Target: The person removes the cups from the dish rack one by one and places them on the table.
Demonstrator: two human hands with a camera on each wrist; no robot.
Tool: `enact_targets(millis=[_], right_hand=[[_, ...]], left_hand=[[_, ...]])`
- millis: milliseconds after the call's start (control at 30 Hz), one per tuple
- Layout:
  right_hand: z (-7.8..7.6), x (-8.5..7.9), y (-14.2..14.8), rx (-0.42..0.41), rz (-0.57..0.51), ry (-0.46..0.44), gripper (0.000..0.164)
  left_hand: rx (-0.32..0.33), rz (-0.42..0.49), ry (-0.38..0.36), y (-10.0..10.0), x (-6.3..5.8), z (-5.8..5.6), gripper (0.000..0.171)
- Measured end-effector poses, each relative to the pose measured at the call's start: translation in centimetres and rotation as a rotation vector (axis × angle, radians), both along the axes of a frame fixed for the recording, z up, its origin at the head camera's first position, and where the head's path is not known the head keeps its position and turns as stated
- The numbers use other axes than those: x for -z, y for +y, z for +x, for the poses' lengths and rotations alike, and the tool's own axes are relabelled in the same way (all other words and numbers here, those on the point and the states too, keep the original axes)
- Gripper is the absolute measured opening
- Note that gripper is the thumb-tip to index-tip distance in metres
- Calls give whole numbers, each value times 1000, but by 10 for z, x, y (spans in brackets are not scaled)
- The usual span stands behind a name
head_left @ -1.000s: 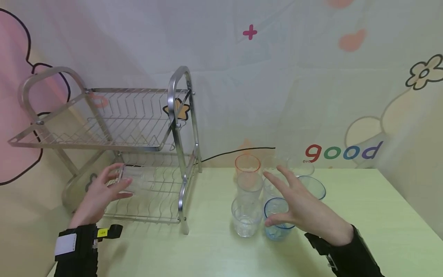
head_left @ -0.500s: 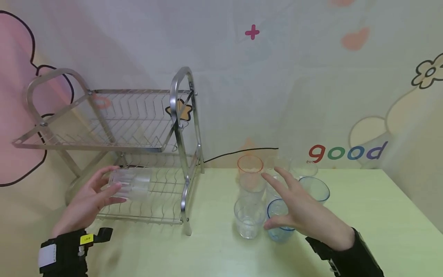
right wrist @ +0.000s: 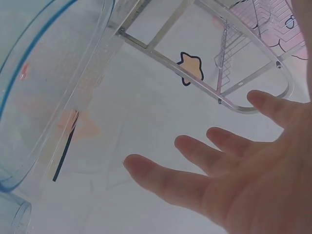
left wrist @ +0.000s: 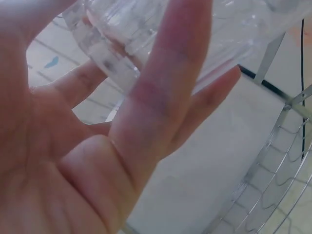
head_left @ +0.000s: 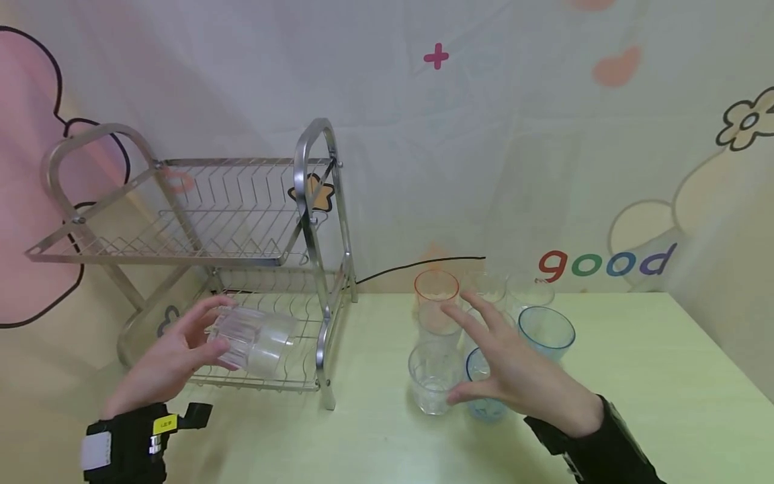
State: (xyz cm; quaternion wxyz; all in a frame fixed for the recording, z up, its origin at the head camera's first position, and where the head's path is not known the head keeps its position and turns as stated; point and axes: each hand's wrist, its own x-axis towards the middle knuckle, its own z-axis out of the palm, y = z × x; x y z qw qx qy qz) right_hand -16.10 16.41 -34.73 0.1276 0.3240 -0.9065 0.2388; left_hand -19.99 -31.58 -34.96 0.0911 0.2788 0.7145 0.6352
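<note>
My left hand holds a clear glass lying on its side, its far end tipped down to the right. In the head view the glass overlaps the lower tier of a metal dish rack. The left wrist view shows the fingers around the ridged glass. My right hand is spread with nothing in its grasp, in front of a blue-rimmed glass that it partly hides. Beside its thumb stands a clear glass. In the right wrist view a blue rim is close to the fingers.
Behind stand a red-rimmed glass, several faint clear glasses and another blue-rimmed glass, grouped on the pale table. The rack's upper tier juts out above the left hand. A patterned cloth hangs at the back.
My left hand has drawn the glass toward the left, then come back right, and the glass now slants down. My right hand has shifted slightly left, still spread.
</note>
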Motion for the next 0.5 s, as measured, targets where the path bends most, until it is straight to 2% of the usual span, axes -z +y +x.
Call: enact_targets(millis=[233, 400, 500], right_hand=[[2, 1, -9, -64, -17, 41, 102], [6, 2, -15, -112, -43, 44, 97], [10, 3, -18, -130, -57, 70, 92]], left_hand=[[95, -8, -6, 22, -1, 3, 50], [116, -28, -17, 38, -4, 5, 50], [123, -43, -49, 50, -4, 6, 50]])
